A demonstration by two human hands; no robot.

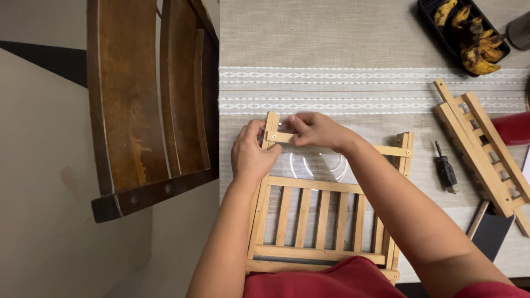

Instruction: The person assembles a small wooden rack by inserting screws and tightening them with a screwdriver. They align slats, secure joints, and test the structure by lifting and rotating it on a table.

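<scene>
A light bamboo slatted rack [317, 221] lies on the table in front of me, over a round clear glass piece [314, 165]. My left hand [251, 154] grips the rack's upper left post. My right hand [317, 129] pinches the left end of the top crossbar [386, 150] where it meets that post. Both forearms reach in from below, over the rack.
A second slatted bamboo panel [480, 143] lies at the right, with a short black screwdriver [446, 171] beside it. A black tray of dark bananas [469, 33] sits at the far right. A red object [513, 128] and a dark wooden chair [149, 105] flank the woven table runner [342, 83].
</scene>
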